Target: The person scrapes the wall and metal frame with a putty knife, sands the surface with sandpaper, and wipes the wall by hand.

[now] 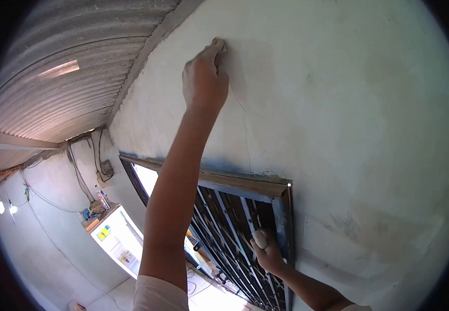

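Observation:
My left hand (204, 78) is raised high against the white plastered wall (349, 103). Its fingers are closed on a small pale piece (219, 44) pressed flat to the wall; I cannot tell what the piece is. A thin crack (245, 129) runs down the plaster just below that hand. Lower down, my right hand (266, 252) is closed around a dark metal bar of the window grille (224, 217), near the right side of the window frame (281, 207).
A corrugated metal roof (64, 67) slopes overhead at the left. Wires and a switch box (105, 168) hang on the far wall. A white fridge (116, 238) with bottles on top stands below. Bright daylight shows through the grille.

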`<state>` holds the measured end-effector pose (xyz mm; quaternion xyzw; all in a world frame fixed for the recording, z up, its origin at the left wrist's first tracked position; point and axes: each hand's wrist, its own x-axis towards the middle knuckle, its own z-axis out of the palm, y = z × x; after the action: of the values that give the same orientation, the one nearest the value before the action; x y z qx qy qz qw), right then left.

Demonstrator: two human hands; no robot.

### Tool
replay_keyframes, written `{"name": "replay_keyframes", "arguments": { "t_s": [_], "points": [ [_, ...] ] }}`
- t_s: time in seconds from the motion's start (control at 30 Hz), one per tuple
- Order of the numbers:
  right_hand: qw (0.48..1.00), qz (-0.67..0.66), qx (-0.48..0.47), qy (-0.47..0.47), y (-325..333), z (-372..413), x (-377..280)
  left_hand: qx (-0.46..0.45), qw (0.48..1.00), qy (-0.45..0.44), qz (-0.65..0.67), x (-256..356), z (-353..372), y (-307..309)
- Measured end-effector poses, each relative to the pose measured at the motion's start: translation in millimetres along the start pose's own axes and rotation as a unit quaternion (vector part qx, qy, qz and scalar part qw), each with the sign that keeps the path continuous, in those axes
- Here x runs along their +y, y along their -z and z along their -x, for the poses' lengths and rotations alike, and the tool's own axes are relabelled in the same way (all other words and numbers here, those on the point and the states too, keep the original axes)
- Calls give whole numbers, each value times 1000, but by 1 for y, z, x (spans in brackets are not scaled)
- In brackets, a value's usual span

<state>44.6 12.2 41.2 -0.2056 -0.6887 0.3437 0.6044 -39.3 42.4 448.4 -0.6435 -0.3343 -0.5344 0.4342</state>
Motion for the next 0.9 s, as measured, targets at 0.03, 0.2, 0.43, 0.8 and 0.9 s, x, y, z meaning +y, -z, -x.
{"name": "replay_keyframes", "arguments": {
  "t_s": [0.03,0.2,0.43,0.8,0.9],
  "points": [
    [1000,-7,-8,-11,0,1,0,14,1000,-14,11,-2,9,-6],
    [999,-20,-27,-1,0,0,11,51,998,-37,-7,5,40,-25],
    [998,-29,-50,21,1,2,15,44,997,-53,-27,-25,-31,-26],
    [996,-24,-80,7,5,-1,7,-31,998,34,-31,18,73,-18],
    [997,-2,-69,31,4,-1,9,-37,999,18,-30,10,81,-18]
  ]
}}
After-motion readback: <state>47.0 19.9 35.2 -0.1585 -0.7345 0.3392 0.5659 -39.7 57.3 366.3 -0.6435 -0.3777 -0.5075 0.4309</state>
